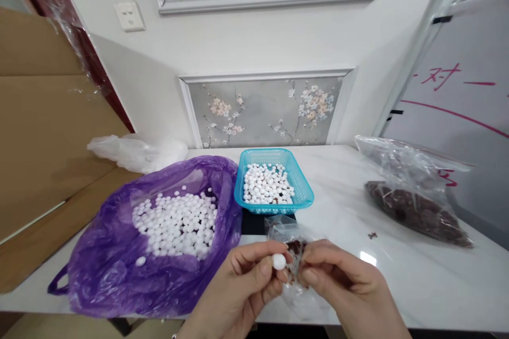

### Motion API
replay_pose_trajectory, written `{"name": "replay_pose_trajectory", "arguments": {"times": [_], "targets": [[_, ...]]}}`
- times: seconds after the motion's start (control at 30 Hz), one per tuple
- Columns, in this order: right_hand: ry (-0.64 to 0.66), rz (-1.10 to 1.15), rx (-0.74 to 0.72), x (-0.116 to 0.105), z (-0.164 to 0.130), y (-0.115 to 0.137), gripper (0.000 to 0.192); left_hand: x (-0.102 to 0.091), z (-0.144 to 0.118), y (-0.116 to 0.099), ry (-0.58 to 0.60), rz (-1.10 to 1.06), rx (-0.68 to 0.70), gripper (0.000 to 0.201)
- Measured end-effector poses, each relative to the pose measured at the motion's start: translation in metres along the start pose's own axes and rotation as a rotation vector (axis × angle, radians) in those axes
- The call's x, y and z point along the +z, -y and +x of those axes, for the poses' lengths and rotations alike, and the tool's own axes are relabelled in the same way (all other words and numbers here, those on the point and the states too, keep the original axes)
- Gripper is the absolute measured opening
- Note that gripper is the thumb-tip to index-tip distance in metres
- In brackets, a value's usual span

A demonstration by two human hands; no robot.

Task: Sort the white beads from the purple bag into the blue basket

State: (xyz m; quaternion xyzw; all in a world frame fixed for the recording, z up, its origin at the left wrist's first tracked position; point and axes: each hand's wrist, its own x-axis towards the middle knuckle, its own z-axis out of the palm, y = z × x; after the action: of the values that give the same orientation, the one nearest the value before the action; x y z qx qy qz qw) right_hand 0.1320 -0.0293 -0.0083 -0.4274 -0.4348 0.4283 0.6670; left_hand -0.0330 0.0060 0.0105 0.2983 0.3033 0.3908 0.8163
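Between the thumb and fingers of my left hand (248,283) is a small white ball (279,261). Close to its right, my right hand (342,278) has thumb and forefinger pinched together; whatever they hold is too small to make out. Under both hands lies a clear plastic bag (304,302) with small reddish-brown pieces (296,248) in it. Behind them stands a blue basket (304,190) filled with white balls (266,184). To the left, an open purple plastic bag (107,254) holds many more white balls (178,225).
A large clear bag of dark brown pieces (413,209) sits at the right, with a few loose brown bits (373,235) near it. Cardboard (43,143) stands on the left, beside a crumpled white bag (139,152). A whiteboard (457,100) leans at right.
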Motion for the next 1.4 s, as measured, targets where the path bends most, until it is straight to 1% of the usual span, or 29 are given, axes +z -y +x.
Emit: {"name": "replay_pose_trajectory", "arguments": {"times": [0.07,0.2,0.3,0.37,0.43,0.5,0.57,0.7,0.8,0.83,0.93,1.0,1.07,1.17,1.23,1.4], "targets": [[0.067,0.014,-0.037,-0.001,0.001,-0.001,0.009,0.001,-0.001,-0.001,0.005,0.012,0.027,0.027],[0.225,0.023,-0.075,-0.003,0.0,-0.003,0.013,0.001,0.002,0.001,0.059,0.07,0.137,0.023],[0.217,0.014,-0.028,-0.001,-0.003,-0.002,0.015,0.001,0.004,0.002,0.087,0.119,0.214,0.028],[0.201,0.001,-0.033,0.001,-0.004,0.0,0.018,0.001,0.004,0.001,0.098,0.163,0.244,0.022],[0.217,-0.006,-0.109,0.003,-0.003,0.002,0.02,0.002,0.004,0.001,0.108,0.207,0.25,0.013],[0.25,-0.034,-0.197,0.005,-0.001,0.004,0.021,0.002,0.004,0.0,0.114,0.218,0.242,0.012],[0.285,-0.069,-0.242,0.006,0.002,0.006,0.022,0.002,0.004,0.001,0.113,0.188,0.223,0.014],[0.319,-0.071,-0.172,0.002,0.004,0.009,0.024,-0.001,0.005,0.002,0.115,0.136,0.18,0.014],[0.339,-0.078,-0.127,0.0,0.002,0.008,0.018,-0.003,0.006,0.003,0.109,0.123,0.166,0.014],[0.316,-0.072,-0.103,0.0,0.001,0.008,0.014,-0.003,0.006,0.004,0.112,0.117,0.162,0.015],[0.156,0.002,0.037,0.006,-0.004,0.007,0.005,-0.002,0.006,0.005,0.118,0.1,0.159,0.015],[0.077,0.073,0.11,0.012,-0.007,0.008,0.012,-0.001,0.006,0.005,0.119,0.089,0.16,0.014],[0.065,0.116,0.136,0.017,-0.01,0.009,0.017,-0.001,0.005,0.006,0.117,0.08,0.159,0.015],[0.062,0.12,0.141,0.021,-0.011,0.011,0.017,-0.001,0.005,0.005,0.093,0.088,0.163,0.016],[0.069,0.116,0.126,0.021,-0.011,0.011,0.015,0.0,0.004,0.004,0.077,0.108,0.174,0.016],[0.099,0.099,0.078,0.02,-0.01,0.009,0.015,0.001,0.003,0.001,0.089,0.153,0.192,0.017]]}}
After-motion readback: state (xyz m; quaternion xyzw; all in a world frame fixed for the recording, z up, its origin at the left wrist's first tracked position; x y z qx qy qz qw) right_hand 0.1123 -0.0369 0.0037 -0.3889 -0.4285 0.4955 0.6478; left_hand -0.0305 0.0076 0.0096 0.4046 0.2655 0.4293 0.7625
